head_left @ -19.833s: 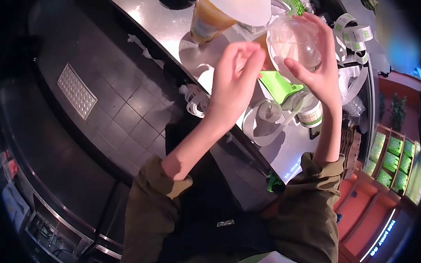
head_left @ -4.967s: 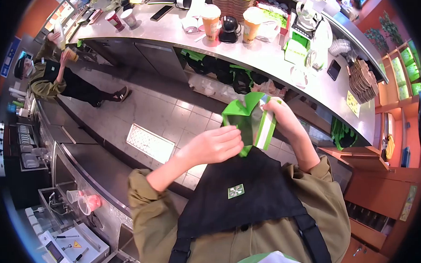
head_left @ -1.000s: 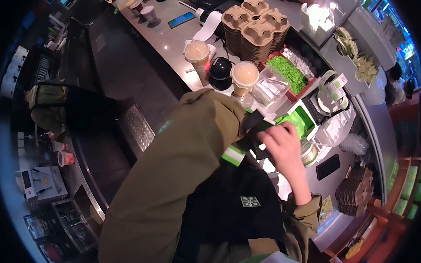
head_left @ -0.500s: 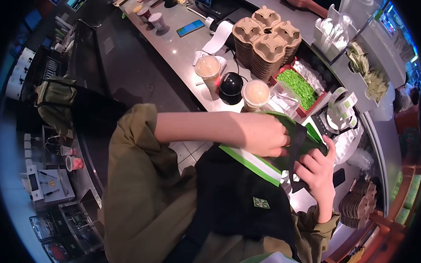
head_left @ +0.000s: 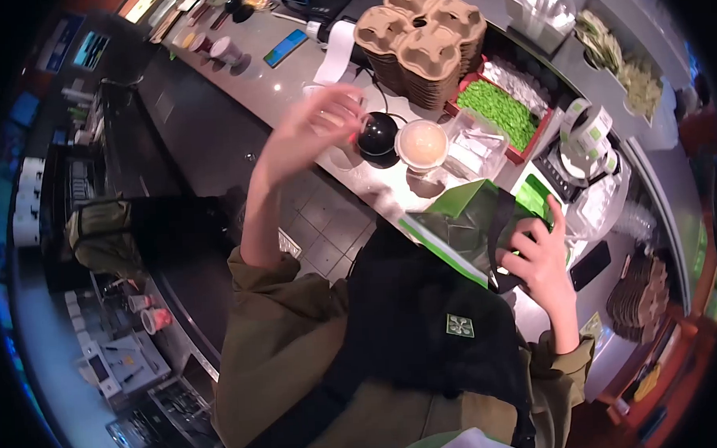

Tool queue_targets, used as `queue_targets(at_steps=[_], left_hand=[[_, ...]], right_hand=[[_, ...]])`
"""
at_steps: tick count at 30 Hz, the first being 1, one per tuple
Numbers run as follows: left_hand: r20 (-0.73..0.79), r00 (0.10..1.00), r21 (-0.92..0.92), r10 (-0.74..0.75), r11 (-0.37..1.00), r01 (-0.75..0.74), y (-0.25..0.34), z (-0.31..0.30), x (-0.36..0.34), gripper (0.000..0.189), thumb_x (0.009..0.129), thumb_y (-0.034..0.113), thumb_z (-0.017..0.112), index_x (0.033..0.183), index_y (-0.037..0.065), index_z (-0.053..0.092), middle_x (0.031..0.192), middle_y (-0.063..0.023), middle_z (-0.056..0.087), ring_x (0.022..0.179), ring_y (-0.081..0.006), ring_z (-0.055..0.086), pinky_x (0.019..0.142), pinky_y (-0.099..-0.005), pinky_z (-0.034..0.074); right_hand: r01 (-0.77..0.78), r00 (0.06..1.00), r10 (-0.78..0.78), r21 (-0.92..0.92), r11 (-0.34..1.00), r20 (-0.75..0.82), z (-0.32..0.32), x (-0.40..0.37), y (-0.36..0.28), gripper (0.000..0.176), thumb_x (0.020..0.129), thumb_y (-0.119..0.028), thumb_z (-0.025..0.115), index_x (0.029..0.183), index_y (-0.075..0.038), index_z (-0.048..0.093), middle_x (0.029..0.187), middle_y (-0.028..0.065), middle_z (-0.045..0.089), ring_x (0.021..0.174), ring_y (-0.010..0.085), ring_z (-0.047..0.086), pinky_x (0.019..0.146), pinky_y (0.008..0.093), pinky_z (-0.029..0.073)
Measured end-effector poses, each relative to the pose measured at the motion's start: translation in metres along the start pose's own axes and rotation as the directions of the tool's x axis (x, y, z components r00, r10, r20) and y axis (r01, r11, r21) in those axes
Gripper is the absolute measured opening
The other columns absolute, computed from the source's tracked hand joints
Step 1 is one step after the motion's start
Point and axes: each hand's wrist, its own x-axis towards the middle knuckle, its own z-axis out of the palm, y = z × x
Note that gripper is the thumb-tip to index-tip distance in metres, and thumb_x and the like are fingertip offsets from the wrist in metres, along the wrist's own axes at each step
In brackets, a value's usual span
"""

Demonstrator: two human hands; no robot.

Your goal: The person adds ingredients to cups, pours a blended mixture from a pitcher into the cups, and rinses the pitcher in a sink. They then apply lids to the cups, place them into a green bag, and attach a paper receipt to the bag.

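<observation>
My left hand, blurred by motion, is over a lidded cup that it largely hides, left of a black dome-shaped object; whether its fingers grip the cup is unclear. My right hand has its fingers curled on the black handle strap of a green-edged bag, with the index finger extended. The bag's mouth gapes in front of my apron. Beyond the bag stands a second cup with a clear lid and a pale orange top, beside a clear plastic container.
Cardboard cup carriers are stacked at the back, beside a red tray of green shreds. Label rolls and a dark phone lie right. A lit phone and small cups are farther back.
My left hand has come out of the bag's mouth and moved up and left to the lidded cup. My right hand stays at the bag. The view has shifted, and the co-worker's hands have left it.
</observation>
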Motion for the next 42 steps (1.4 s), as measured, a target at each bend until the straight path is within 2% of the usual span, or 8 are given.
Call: queue_targets(at_steps=[2,8,13,21,26,30,33,42], left_hand=[[-0.356,0.93,0.587,0.091,0.796,0.146,-0.076,-0.01,0.018,0.072,0.063,0.028,0.075,0.125,0.009,0.045,0.122,-0.0175,0.047,0.102,-0.0291,0.057,0.086,-0.0407,0.046],[-0.251,0.956,0.618,-0.153,0.734,0.28,-0.124,0.005,0.04,0.077,0.051,0.029,0.078,0.12,0.014,0.047,0.116,-0.0169,0.045,0.1,-0.0354,0.055,0.083,-0.0439,0.047],[-0.208,0.973,0.704,0.098,0.706,0.079,-0.092,-0.015,0.022,0.064,0.054,0.021,0.073,0.113,0.01,0.05,0.105,-0.0146,0.052,0.1,-0.0338,0.054,0.084,-0.0397,0.047],[-0.083,0.939,0.379,0.334,0.882,-0.28,0.122,-0.078,-0.024,0.093,0.057,0.041,0.073,0.128,-0.005,0.035,0.121,-0.016,0.048,0.108,-0.0245,0.052,0.092,-0.0352,0.043],[0.05,0.963,-0.128,0.263,0.958,-0.255,0.131,-0.023,-0.008,0.106,0.052,0.049,0.073,0.131,-0.004,0.027,0.126,-0.0218,0.041,0.114,-0.0285,0.047,0.095,-0.0373,0.04],[0.349,0.931,-0.128,0.109,0.989,-0.068,0.113,0.013,0.013,0.093,0.054,0.038,0.077,0.128,0.001,0.034,0.12,-0.0124,0.045,0.11,-0.0203,0.049,0.092,-0.0324,0.039],[0.333,0.942,-0.071,0.034,0.997,-0.011,0.095,0.024,0.019,0.074,0.056,0.018,0.072,0.123,0.004,0.043,0.111,-0.0069,0.05,0.105,-0.0151,0.049,0.091,-0.0298,0.039],[0.314,0.95,-0.006,-0.011,1.0,0.013,0.103,0.012,0.023,0.065,0.062,0.012,0.07,0.122,0.005,0.045,0.112,-0.0078,0.049,0.105,-0.0154,0.049,0.089,-0.0284,0.04]], right_hand=[[-0.001,1.0,0.001,-0.029,1.0,0.011,-0.004,0.001,0.0,0.008,0.059,-0.013,0.06,0.065,-0.016,0.056,0.071,-0.002,0.045,0.086,0.017,0.052,0.102,0.0624,0.023],[-0.029,0.999,0.029,0.022,0.999,0.032,-0.001,0.004,-0.009,0.011,0.056,-0.012,0.061,0.066,-0.017,0.06,0.086,-0.0007,0.052,0.102,0.0216,0.05,0.102,0.0635,0.021],[-0.075,0.995,0.067,0.096,0.993,0.076,-0.006,0.008,-0.007,0.023,0.052,-0.006,0.064,0.074,-0.013,0.064,0.097,0.0068,0.053,0.109,0.0266,0.048,0.102,0.0625,0.021],[-0.071,0.993,0.039,0.287,0.955,0.115,0.001,0.018,-0.005,0.032,0.059,0.0,0.061,0.091,-0.006,0.06,0.108,0.0077,0.052,0.097,0.0221,0.053,0.083,0.0355,0.037],[-0.139,0.99,0.131,0.364,0.921,0.046,0.013,0.017,-0.006,0.03,0.063,0.002,0.059,0.092,-0.002,0.057,0.103,0.011,0.055,0.081,0.029,0.058,0.073,0.037,0.044],[-0.117,0.939,0.292,0.627,0.77,-0.184,0.017,0.016,0.004,0.033,0.073,0.012,0.044,0.101,0.0,0.057,0.072,0.0117,0.059,0.069,0.0282,0.06,0.065,0.0353,0.047],[-0.431,0.881,0.416,0.749,0.503,0.227,-0.009,0.013,0.003,0.037,0.082,0.002,0.048,0.117,-0.006,0.054,0.059,0.0105,0.053,0.054,0.0208,0.051,0.055,0.0319,0.042],[-0.536,0.821,0.326,0.436,0.722,0.469,-0.006,0.019,0.008,0.061,0.069,0.005,0.054,0.126,0.008,0.031,0.069,0.025,0.056,0.07,0.0398,0.057,0.061,0.0423,0.044]])
